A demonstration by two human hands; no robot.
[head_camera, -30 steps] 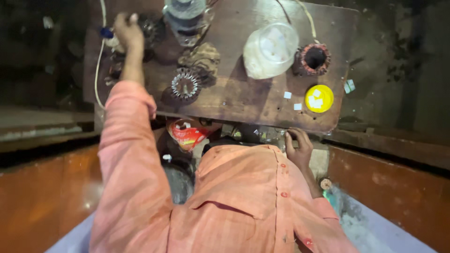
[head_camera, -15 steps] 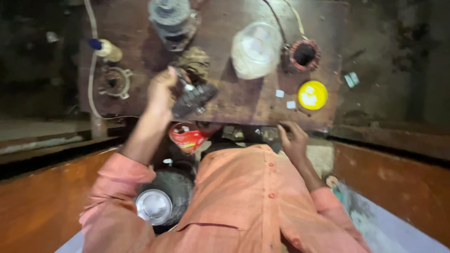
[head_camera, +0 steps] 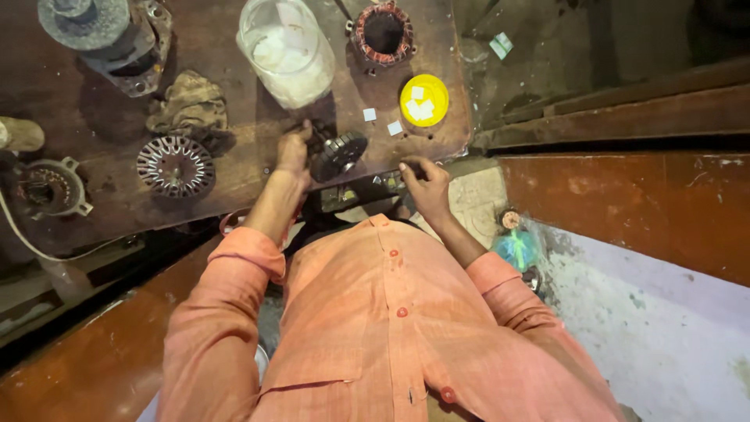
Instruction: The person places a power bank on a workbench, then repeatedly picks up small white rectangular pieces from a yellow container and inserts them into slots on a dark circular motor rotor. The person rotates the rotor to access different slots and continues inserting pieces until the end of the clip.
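My left hand [head_camera: 293, 148] is closed on a dark round motor part [head_camera: 341, 155] with a shaft, held just above the near edge of the brown wooden bench [head_camera: 234, 117]. My right hand [head_camera: 426, 184] rests at the bench's front edge with its fingers curled around something small that I cannot make out. Both arms wear orange sleeves. A round slotted metal stator disc [head_camera: 175, 166] lies on the bench to the left of my left hand.
On the bench stand a clear plastic jar [head_camera: 285, 51], a copper-wound stator ring [head_camera: 383, 33], a yellow lid [head_camera: 424, 100] holding white scraps, a crumpled rag [head_camera: 190, 105], a grey motor housing [head_camera: 101, 31] and a small metal housing [head_camera: 48, 186]. A green spool [head_camera: 516, 248] lies on the floor at right.
My left hand came back from the far left of the bench, picked up the dark motor part and carried it to the front edge. My right hand stayed at the edge.
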